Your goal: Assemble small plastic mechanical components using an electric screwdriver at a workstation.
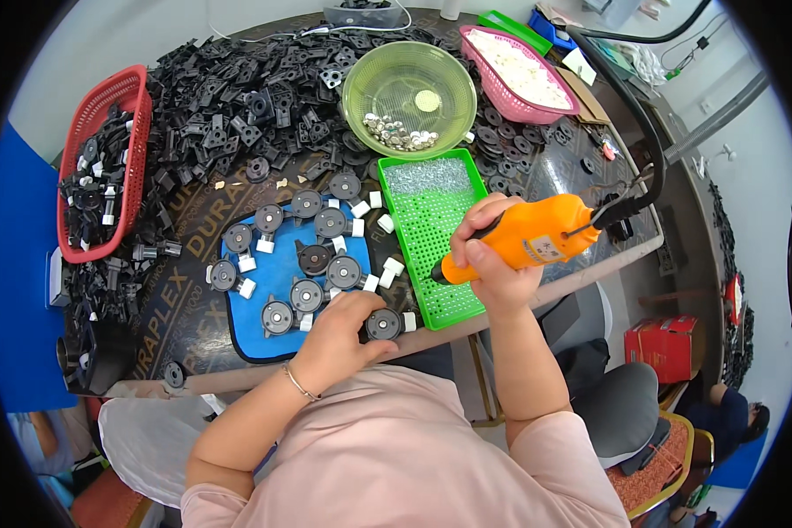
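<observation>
Left hand (339, 339) pinches one round black piece (384, 324) at the blue mat's (248, 315) near-right corner; right hand (495, 264) wraps one orange power tool (541, 234), mat's right; ten similar pieces (307, 296) sit on or beside it!

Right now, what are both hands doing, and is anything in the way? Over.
Right hand gripping orange power tool, tip over green tray. Left hand holding dark wheel. Between tool tip and wheel: tray's left rim.
</observation>
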Demonstrator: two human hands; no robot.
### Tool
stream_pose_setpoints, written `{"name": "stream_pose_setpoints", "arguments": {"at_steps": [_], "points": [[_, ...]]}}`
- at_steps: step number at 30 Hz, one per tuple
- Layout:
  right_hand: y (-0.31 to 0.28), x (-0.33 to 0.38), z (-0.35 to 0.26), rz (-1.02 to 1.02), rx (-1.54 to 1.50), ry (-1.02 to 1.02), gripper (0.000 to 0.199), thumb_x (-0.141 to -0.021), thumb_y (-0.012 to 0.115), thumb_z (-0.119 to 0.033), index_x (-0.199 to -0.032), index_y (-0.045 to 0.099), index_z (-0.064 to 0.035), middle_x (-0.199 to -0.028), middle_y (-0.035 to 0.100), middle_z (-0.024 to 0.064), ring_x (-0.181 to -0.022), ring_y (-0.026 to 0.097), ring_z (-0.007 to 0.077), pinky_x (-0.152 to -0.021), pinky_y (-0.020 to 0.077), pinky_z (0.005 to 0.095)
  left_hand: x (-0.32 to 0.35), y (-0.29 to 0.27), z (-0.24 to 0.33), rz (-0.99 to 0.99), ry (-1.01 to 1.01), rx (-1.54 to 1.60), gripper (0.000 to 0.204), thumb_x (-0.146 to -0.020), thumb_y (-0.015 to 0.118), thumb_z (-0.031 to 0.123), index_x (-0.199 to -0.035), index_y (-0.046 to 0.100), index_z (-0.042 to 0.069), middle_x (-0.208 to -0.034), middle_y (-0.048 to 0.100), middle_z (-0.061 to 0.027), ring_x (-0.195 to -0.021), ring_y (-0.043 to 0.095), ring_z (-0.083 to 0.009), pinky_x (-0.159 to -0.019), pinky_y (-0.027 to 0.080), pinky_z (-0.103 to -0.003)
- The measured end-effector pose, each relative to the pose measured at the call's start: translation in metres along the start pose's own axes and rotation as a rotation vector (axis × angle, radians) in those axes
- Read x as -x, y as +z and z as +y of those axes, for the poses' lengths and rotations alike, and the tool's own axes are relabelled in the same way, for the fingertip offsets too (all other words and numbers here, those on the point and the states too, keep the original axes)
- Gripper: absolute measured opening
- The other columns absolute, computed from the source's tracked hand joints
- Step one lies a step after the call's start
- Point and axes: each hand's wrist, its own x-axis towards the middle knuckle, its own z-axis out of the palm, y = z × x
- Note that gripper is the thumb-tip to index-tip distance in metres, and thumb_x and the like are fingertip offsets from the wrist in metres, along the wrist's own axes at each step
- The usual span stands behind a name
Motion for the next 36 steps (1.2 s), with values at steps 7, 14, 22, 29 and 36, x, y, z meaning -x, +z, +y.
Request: {"name": "stream_pose_setpoints", "arguments": {"at_steps": [7, 14, 22, 29, 36], "points": [[0.0, -0.001, 0.004, -0.005, 0.005, -0.018, 0.022, -0.074, 0.063, 0.004, -0.093, 0.05, 0.0008, -0.084, 0.051, 0.0117, -0.059, 0.054, 0.0168, -0.054, 0.0453, 0.0256, 0.001, 0.008, 0.0, 0.055, 0.008, 0.008, 0.051, -0.06, 0.082, 0.021, -0.099, 0.058, 0.0, -0.101, 0.061, -0.0141, -0.094, 0.057, -0.0319, -0.082, 0.047, -0.036], [0.001, -0.001, 0.006, -0.041, 0.0, 0.006, 0.022, -0.075, 0.062, 0.004, -0.092, 0.05, 0.0005, -0.084, 0.051, 0.0117, -0.059, 0.054, 0.0166, -0.054, 0.0454, 0.0269, 0.002, 0.012, -0.003, 0.118, 0.055, 0.008, 0.05, -0.058, 0.083, 0.019, -0.097, 0.058, 0.0, -0.1, 0.061, -0.0142, -0.093, 0.057, -0.0323, -0.081, 0.047, -0.037], [0.014, -0.004, -0.044, -0.102, -0.235, -0.063, 0.022, -0.078, 0.065, -0.008, -0.093, 0.05, -0.0007, -0.083, 0.051, 0.0122, -0.057, 0.052, 0.0163, -0.051, 0.0432, 0.0277, 0.003, 0.017, -0.008, 0.172, 0.073, 0.025, 0.051, -0.055, 0.085, 0.016, -0.096, 0.058, 0.0, -0.098, 0.062, -0.0138, -0.092, 0.058, -0.0311, -0.08, 0.048, -0.035], [0.031, 0.015, -0.029, -0.269, -0.012, -0.01, 0.024, -0.076, 0.069, -0.005, -0.09, 0.05, -0.0009, -0.082, 0.051, 0.0101, -0.056, 0.054, 0.0159, -0.05, 0.0442, 0.0258, 0.004, 0.018, -0.008, 0.184, 0.073, 0.042, 0.051, -0.055, 0.085, 0.014, -0.097, 0.059, 0.001, -0.098, 0.062, -0.0132, -0.092, 0.059, -0.0304, -0.079, 0.049, -0.035], [0.033, 0.016, -0.022, -0.42, -0.006, 0.057, 0.024, -0.072, 0.069, -0.001, -0.089, 0.051, -0.0025, -0.081, 0.051, 0.0087, -0.061, 0.055, 0.0155, -0.054, 0.0456, 0.025, 0.004, 0.019, -0.012, 0.167, 0.092, 0.038, 0.048, -0.059, 0.082, 0.017, -0.097, 0.057, -0.001, -0.096, 0.06, -0.0132, -0.091, 0.056, -0.0317, -0.078, 0.047, -0.037]]}}
